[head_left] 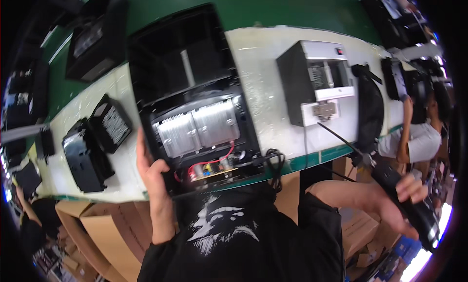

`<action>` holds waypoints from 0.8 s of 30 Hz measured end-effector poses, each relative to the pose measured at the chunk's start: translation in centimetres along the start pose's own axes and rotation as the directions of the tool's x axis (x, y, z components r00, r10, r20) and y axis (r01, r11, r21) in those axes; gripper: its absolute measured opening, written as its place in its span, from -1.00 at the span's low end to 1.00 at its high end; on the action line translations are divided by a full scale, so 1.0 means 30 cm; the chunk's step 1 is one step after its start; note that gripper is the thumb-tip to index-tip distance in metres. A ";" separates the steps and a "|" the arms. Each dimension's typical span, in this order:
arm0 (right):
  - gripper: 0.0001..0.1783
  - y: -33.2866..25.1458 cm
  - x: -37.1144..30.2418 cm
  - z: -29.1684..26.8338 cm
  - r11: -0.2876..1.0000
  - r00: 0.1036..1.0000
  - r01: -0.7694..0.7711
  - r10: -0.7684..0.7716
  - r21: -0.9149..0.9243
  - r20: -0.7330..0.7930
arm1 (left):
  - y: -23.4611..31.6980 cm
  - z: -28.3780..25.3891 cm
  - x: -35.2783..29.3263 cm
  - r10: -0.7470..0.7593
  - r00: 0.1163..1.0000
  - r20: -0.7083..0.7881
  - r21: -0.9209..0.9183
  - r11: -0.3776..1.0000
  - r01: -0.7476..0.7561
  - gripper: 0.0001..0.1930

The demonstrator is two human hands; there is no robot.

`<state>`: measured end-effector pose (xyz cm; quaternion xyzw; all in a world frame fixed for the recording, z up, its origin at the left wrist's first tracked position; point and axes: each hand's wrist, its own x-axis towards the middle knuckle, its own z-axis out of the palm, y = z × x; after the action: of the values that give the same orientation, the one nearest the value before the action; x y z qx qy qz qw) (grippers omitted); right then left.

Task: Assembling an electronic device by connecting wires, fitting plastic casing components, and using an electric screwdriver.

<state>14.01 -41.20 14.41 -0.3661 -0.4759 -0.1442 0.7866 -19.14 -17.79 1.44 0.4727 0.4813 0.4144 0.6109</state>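
Observation:
A black appliance housing [248, 131] stands open in front of me, its hollow black half [195, 43] lying away from me. Inside it sit two silvery finned metal blocks [197, 128]. Below them a circuit board [212, 174] with a red wire shows at the near edge. My left hand [155, 175] grips the housing's near left side, thumb on the edge and fingers along the side. Out to the right, my right hand [395, 209] is wrapped around a long black tool [386, 179], which looks like a power screwdriver. The tool is held off the bench and slightly blurred.
Right of the housing stands a grey and white box-shaped device [324, 72] with a fixture at its front. A black cable [275, 167] hangs over the bench edge. Black parts [85, 157] lie left. Cardboard boxes [114, 233] stand below; a co-worker [419, 140] is at right.

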 end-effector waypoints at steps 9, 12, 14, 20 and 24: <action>-0.35 -0.134 0.070 -0.572 0.758 0.980 -0.191 0.178 0.624 0.083 | -0.026 -0.054 0.082 0.170 0.972 0.161 0.068 0.981 -0.183 -0.57; -0.35 0.034 -0.060 0.085 0.707 0.968 -0.247 0.205 0.663 0.142 | -0.011 -0.288 0.230 0.511 0.860 0.017 0.745 0.566 -0.352 -0.68; -0.35 0.009 -0.097 0.376 0.727 0.967 -0.254 0.178 0.638 0.182 | 0.025 -0.391 0.322 0.489 0.865 0.111 0.922 0.274 -0.274 -0.58; -0.31 -0.100 -0.012 -0.239 0.765 0.945 -0.297 0.147 0.572 0.293 | 0.025 -0.434 0.419 0.133 0.923 0.361 0.925 0.074 -0.372 -0.52; -0.26 -0.002 -0.050 0.121 0.762 0.914 -0.355 0.161 0.542 0.372 | 0.000 -0.447 0.423 0.132 0.943 0.305 0.949 0.048 -0.313 -0.63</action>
<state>10.88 -38.83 14.15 -0.1788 -0.5558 0.1824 0.7911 -29.82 -3.18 -2.24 0.8536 0.5115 0.0375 0.0910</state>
